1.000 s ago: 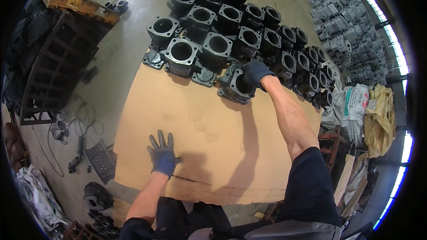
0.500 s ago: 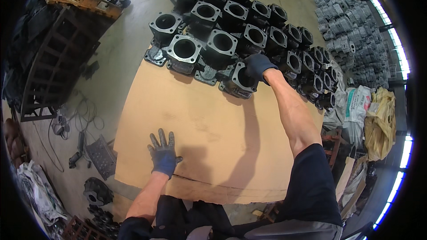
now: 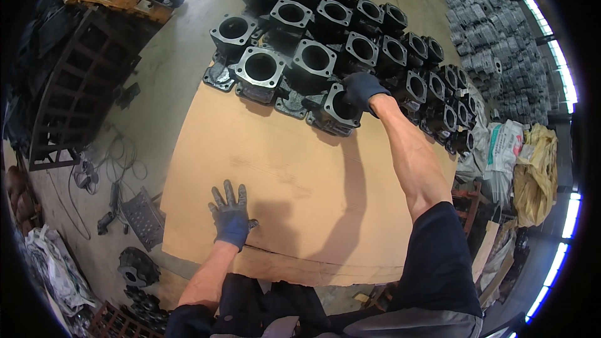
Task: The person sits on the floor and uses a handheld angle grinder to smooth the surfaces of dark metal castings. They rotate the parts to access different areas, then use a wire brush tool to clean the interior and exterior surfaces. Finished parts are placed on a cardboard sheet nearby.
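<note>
Nearest, the gloved left hand [image 3: 231, 220] rests palm down on a sheet of brown cardboard [image 3: 307, 184], fingers spread apart and holding nothing. Across the sheet, near its far edge, stands a black metal part [image 3: 333, 126] with a round opening; the gloved right hand [image 3: 364, 92] touches its right rim, fingertips hidden, so I cannot tell whether they are clamped. Similar black parts [image 3: 260, 91] stand in rows beyond. Rightward, a white sack [image 3: 504, 150] bears green and red printing [image 3: 494, 143], too small to read, beside a yellowish sack [image 3: 533, 178]. Farther off rises a pile of grey metal parts [image 3: 491, 47].
</note>
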### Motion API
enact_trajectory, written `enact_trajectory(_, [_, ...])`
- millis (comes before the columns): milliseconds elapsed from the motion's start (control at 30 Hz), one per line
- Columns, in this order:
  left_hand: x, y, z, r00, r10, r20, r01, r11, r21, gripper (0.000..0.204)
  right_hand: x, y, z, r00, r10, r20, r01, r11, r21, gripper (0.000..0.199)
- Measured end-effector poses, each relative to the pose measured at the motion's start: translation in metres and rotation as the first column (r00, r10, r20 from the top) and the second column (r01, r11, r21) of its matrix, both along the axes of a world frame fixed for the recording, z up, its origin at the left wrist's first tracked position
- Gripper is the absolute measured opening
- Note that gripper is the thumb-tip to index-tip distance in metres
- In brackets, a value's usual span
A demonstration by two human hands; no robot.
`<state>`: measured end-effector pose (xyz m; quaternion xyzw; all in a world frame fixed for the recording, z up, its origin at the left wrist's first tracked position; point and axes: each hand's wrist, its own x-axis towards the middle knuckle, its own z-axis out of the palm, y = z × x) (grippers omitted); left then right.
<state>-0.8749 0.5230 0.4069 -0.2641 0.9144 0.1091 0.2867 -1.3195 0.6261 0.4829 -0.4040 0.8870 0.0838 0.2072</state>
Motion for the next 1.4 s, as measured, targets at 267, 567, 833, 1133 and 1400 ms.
enact_trajectory(267, [-0.001, 0.000, 0.007, 1.000, -0.003, 0.015, 0.003, 1.000, 0.014, 0.109, 0.000, 0.001, -0.012, 0.999, 0.015, -0.039, -0.016, 1.000, -0.023, 0.025])
enact_trajectory(567, [0.004, -0.001, 0.014, 0.999, -0.022, 0.042, 0.021, 1.000, 0.014, 0.111, 0.031, 0.014, -0.003, 0.973, -0.224, -0.047, 0.213, 0.962, -0.170, 0.041])
enact_trajectory(833, [0.024, -0.006, 0.024, 0.996, 0.037, -0.085, -0.026, 0.992, 0.121, 0.097, 0.180, 0.100, 0.011, 0.817, -0.568, -0.096, 0.284, 0.542, -0.791, 0.043])
enact_trajectory(1133, [0.193, -0.019, 0.075, 0.587, 0.318, -0.745, -0.350, 0.929, 0.121, 0.034, 0.424, 0.173, -0.018, 0.685, -0.524, 0.507, 0.719, 0.370, -0.589, 0.031])
enact_trajectory(1400, [0.443, 0.080, 0.085, 0.427, 0.808, -0.406, -0.878, 0.477, 0.026, 0.034, 0.500, 0.162, -0.004, 0.776, -0.137, 0.615, 0.564, 0.587, -0.581, 0.021])
